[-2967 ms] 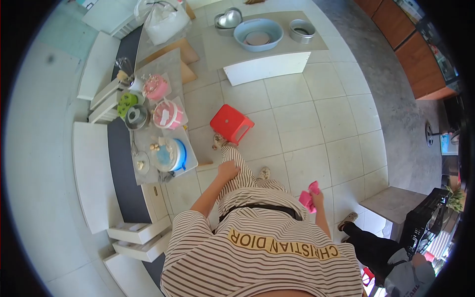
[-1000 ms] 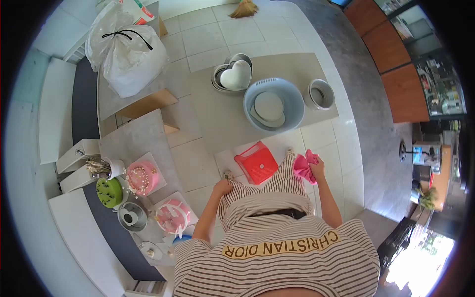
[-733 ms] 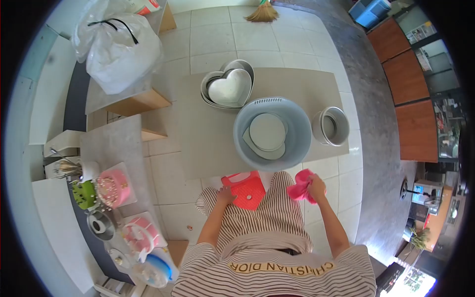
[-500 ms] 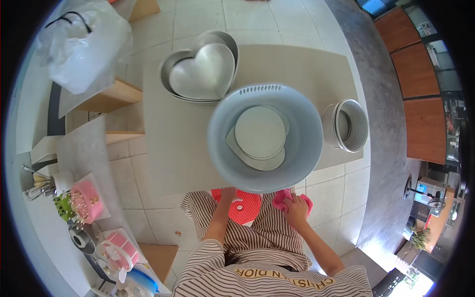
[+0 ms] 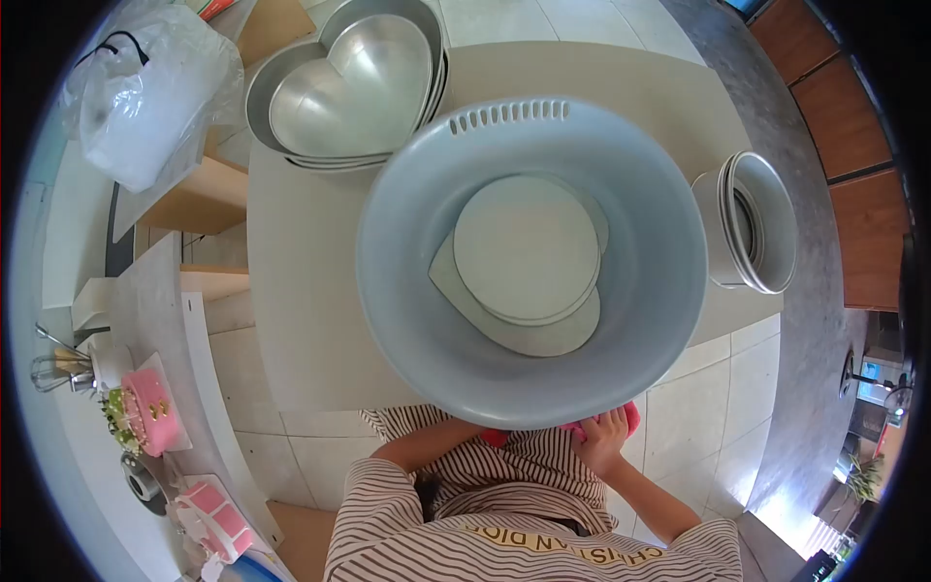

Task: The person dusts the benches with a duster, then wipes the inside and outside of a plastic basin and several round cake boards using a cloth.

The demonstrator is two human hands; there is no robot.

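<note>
A large blue-grey plastic basin [image 5: 388, 320] fills the middle of the view at the table's near edge. Inside it lie a round metal disc [image 5: 527, 247] and a heart-shaped plate [image 5: 543, 339] beneath. Below the basin's rim, my right hand [image 5: 601, 441] is closed around a pink cloth [image 5: 632, 417]. My left forearm [image 5: 427, 444] reaches under the near rim, and the basin hides the fingers of that hand. Beside the left wrist, a bit of a red seat [image 5: 495, 437] shows between my striped trouser legs.
Nested heart-shaped cake tins [image 5: 354, 92] stand at the table's [image 5: 301, 291] far left. Stacked round tins [image 5: 761, 223] lie at its right. A side counter at left bears a pink cake [image 5: 155, 407], another pink cake [image 5: 215, 519] and whisks [image 5: 60, 364]. A plastic bag [image 5: 160, 97] sits beyond.
My view has come closer to the basin, which looks larger. My left hand and most of the red seat have passed out of sight behind its rim. The right hand still holds the cloth.
</note>
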